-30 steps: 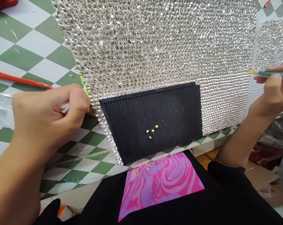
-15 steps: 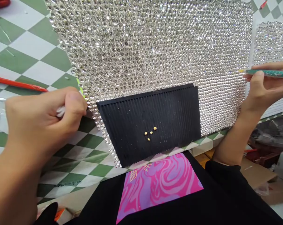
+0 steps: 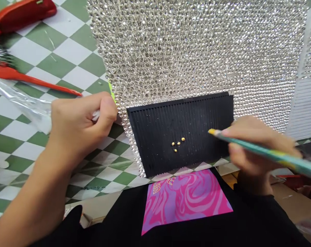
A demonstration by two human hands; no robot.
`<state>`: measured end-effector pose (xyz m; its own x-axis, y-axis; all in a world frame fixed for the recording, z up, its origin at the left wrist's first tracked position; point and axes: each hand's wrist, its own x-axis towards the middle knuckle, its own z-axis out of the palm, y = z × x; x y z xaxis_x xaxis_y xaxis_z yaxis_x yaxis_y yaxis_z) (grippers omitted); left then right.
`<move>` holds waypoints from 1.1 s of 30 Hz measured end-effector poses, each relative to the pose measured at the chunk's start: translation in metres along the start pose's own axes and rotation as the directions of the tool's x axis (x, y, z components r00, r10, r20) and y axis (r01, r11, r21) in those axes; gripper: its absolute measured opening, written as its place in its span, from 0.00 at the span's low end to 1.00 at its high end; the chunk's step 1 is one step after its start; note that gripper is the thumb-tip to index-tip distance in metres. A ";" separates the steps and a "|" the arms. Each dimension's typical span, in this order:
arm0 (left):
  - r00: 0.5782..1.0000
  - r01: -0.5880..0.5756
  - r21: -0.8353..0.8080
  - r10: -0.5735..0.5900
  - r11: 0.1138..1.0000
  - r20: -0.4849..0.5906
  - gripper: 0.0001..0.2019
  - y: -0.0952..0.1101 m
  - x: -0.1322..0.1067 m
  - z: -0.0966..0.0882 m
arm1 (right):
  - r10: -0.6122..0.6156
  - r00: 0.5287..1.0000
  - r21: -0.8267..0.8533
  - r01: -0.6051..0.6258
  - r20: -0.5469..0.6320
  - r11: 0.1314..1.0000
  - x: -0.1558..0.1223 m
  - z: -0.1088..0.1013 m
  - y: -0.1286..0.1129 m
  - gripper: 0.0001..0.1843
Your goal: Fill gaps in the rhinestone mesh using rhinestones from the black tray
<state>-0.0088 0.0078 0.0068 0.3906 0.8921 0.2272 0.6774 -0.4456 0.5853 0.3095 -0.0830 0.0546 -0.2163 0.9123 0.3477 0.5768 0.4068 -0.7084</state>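
My right hand (image 3: 258, 144) is closed round a green pencil (image 3: 263, 150) whose yellow tip points left over the black ribbed tray (image 3: 155, 137). Several small gold beads (image 3: 179, 143) lie loose on that tray, left of the pencil tip. My left hand (image 3: 83, 120) is a fist beside the tray's left side. A bit of something white (image 3: 95, 116) shows between its thumb and fingers; the rest is hidden. Under and behind the tray spreads a sheet of silver rhinestones (image 3: 186, 51) in close rows.
Red-handled pliers (image 3: 24, 15) with a spring lie at the upper left. Clear plastic film (image 3: 29, 103) is beside my left wrist. A green-and-white checked cloth (image 3: 65, 44) covers the table. Another sheet, partly rhinestoned with bare white rows (image 3: 300, 109), lies at the right.
My right hand has brought the pencil from the rhinestone sheet's right edge leftward and down over the tray. My left hand stays closed. The whole view has shifted left.
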 end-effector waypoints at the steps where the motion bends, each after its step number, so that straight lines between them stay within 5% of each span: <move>1: 1.000 -0.003 0.004 0.003 1.000 0.005 0.21 0.001 0.000 0.000 | -0.057 0.998 0.026 0.056 0.038 0.998 0.001 0.010 -0.009 0.15; 6: 1.000 0.014 0.015 -0.014 1.000 0.013 0.21 0.004 0.000 -0.001 | -0.061 0.993 0.003 0.061 0.101 0.998 0.008 0.034 -0.031 0.13; 15: 1.000 0.017 0.005 -0.017 1.000 0.026 0.20 0.003 0.000 -0.003 | -0.046 0.984 -0.018 0.049 0.171 0.999 0.008 0.034 -0.033 0.15; 27: 1.000 -0.009 -0.009 0.009 1.000 0.019 0.20 0.002 0.000 -0.003 | -0.042 0.998 -0.002 0.042 0.037 0.999 0.001 0.037 -0.027 0.17; 33: 1.000 0.006 -0.005 -0.006 1.000 0.017 0.21 0.002 -0.002 -0.002 | -0.097 0.986 0.028 0.094 0.138 0.995 0.005 0.035 -0.029 0.13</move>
<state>-0.0094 0.0055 0.0086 0.3971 0.8934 0.2103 0.6764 -0.4398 0.5909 0.2637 -0.0889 0.0553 -0.3779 0.8665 0.3263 0.5321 0.4916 -0.6893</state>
